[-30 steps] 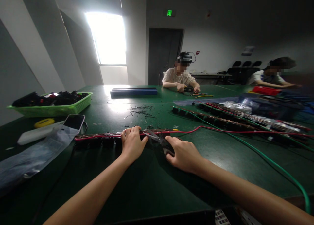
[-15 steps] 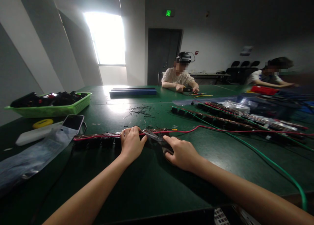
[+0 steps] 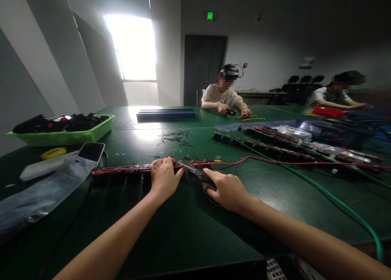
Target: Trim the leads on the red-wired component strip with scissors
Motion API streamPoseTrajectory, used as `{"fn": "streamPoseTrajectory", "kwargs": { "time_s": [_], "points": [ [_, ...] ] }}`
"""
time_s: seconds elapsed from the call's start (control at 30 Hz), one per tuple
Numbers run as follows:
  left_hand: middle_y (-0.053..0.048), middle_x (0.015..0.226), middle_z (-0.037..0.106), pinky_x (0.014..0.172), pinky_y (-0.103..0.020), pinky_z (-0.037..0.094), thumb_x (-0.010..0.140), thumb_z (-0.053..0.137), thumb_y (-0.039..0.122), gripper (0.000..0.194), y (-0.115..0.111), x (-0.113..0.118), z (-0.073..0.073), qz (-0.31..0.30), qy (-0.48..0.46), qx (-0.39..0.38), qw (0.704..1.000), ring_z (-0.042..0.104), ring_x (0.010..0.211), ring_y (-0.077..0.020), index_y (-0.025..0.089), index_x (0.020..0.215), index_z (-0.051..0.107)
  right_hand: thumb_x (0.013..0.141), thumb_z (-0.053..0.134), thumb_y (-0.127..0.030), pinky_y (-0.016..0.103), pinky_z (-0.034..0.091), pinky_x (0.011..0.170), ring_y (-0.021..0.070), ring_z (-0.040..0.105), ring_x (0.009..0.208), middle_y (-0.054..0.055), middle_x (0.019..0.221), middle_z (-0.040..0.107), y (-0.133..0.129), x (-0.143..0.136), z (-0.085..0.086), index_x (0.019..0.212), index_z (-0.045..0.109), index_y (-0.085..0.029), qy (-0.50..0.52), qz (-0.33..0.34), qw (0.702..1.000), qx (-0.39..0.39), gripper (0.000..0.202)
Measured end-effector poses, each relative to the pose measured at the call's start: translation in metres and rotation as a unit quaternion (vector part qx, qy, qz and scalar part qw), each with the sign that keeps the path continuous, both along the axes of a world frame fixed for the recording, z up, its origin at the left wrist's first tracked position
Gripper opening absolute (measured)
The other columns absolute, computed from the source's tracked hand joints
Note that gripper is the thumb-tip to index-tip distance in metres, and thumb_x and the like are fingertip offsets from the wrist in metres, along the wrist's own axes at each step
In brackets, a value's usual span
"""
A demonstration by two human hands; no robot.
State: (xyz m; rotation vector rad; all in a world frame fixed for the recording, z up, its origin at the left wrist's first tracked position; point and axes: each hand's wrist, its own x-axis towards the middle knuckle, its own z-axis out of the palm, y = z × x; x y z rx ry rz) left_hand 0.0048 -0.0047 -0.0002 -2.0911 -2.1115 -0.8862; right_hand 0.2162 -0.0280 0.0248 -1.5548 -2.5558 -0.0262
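Right hand: wrapped around the dark handles of a scissors-like tool, its metal tip at the wired strip, just beside the left thumb.
Left hand: grasping the wired strip, fingers over its top.
Wired strip: lying across the near part of the green table, a red wire along it and off to the right.
Left side: phone by a clear plastic bag; behind, a green basket of black parts.
Right side: more wired strips, green wire.
Far side: two seated people.
Writing: lit green pictogram on the wall sign; wall notice unreadable.
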Motion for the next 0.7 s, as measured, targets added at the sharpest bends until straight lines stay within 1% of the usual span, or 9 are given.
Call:
{"fn": "streamPoseTrajectory", "kwargs": {
  "time_s": [0.17, 0.33, 0.57, 0.7],
  "points": [
    [-0.004, 0.096, 0.063, 0.098, -0.041, 0.024, 0.081, 0.055, 0.044, 0.028, 0.0011, -0.0012, -0.0015, -0.003, -0.003, 0.006, 1.000, 0.050, 0.105, -0.0269, 0.022, 0.098, 0.055, 0.081, 0.048, -0.038, 0.032, 0.044, 0.077, 0.0256, 0.062, 0.095, 0.009, 0.117, 0.062, -0.0019, -0.0018, 0.0031, 0.132, 0.045, -0.021, -0.008, -0.008, 1.000, 0.016, 0.054],
    [-0.004, 0.095, 0.063, 0.098, -0.042, 0.024, 0.081, 0.055, 0.043, 0.028, 0.0012, -0.0012, -0.0017, -0.002, -0.005, 0.006, 1.000, 0.050, 0.104, -0.0269, 0.022, 0.098, 0.056, 0.080, 0.048, -0.040, 0.031, 0.043, 0.071, 0.0257, 0.063, 0.089, 0.009, 0.111, 0.063, -0.0035, -0.0035, 0.0063, 0.131, 0.045, -0.023, -0.018, -0.018, 0.999, 0.019, 0.054],
    [-0.005, 0.096, 0.063, 0.098, -0.042, 0.023, 0.081, 0.054, 0.046, 0.029, 0.0014, -0.0004, -0.0019, 0.001, -0.005, 0.004, 1.000, 0.049, 0.105, -0.0271, 0.022, 0.099, 0.056, 0.079, 0.050, -0.039, 0.031, 0.042, 0.076, 0.0248, 0.062, 0.095, 0.008, 0.114, 0.063, -0.0024, -0.0016, 0.0026, 0.129, 0.047, -0.023, 0.001, -0.010, 1.000, 0.003, 0.053],
    [-0.005, 0.096, 0.063, 0.098, -0.042, 0.023, 0.081, 0.054, 0.045, 0.029, 0.0014, -0.0003, -0.0025, 0.001, -0.004, 0.008, 1.000, 0.049, 0.105, -0.0268, 0.022, 0.099, 0.055, 0.079, 0.050, -0.039, 0.031, 0.042, 0.076, 0.0251, 0.063, 0.093, 0.008, 0.113, 0.064, -0.0032, -0.0021, 0.0041, 0.129, 0.048, -0.023, -0.005, -0.012, 1.000, 0.001, 0.052]
  ]
}}
